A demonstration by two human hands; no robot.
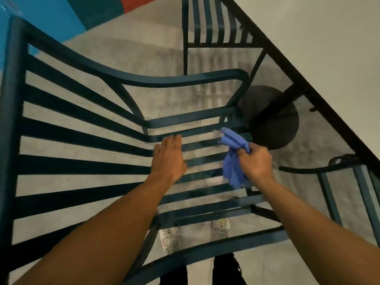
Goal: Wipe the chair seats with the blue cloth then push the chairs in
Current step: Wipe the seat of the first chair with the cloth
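Note:
A dark teal slatted metal chair (82, 124) fills the view below me, its back to the left and its seat slats (205, 194) in the middle. My right hand (256, 161) grips a bunched blue cloth (233, 161) just above the seat's far slats. My left hand (168, 157) lies flat with fingers together on the seat near the bend into the backrest, holding nothing.
A white table (329, 58) with a black edge runs along the right, its round black base (273, 120) beyond the seat. A second slatted chair (207, 23) stands at the top, and part of another (349, 182) at the right. My shoes (170, 239) show through the slats.

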